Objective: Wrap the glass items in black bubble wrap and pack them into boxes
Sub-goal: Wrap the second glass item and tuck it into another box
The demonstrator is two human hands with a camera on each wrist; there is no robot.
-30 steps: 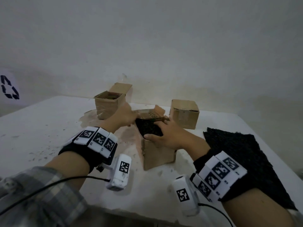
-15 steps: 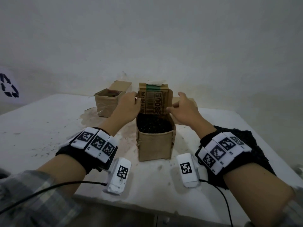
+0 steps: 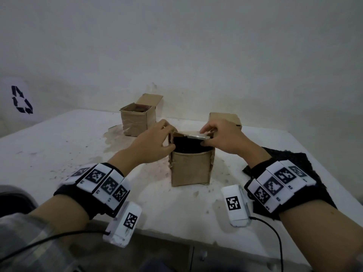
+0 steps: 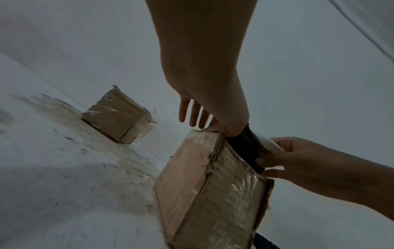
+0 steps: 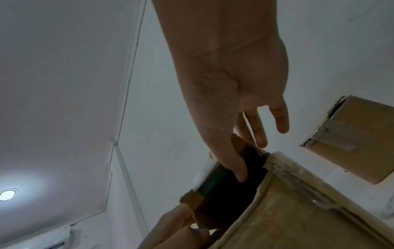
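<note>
A brown cardboard box stands mid-table with a black bubble wrap bundle inside; the glass is hidden. Its top flap lies almost flat over the back of the opening. My left hand pinches the flap's left edge, fingers above and thumb by the rim. On the other side my right hand pinches the right edge, thumb underneath. The left wrist view shows the box and the right hand. In the right wrist view the thumb sits under the flap.
An open taped box stands at the back left. A closed box sits behind my right hand. A black bubble wrap sheet lies at the right under my right forearm. The white table has a near edge just below my wrists.
A second ago my right hand pressed the black bundle into the box. Both hands then took the upright flap and have folded it down toward me over the opening.
</note>
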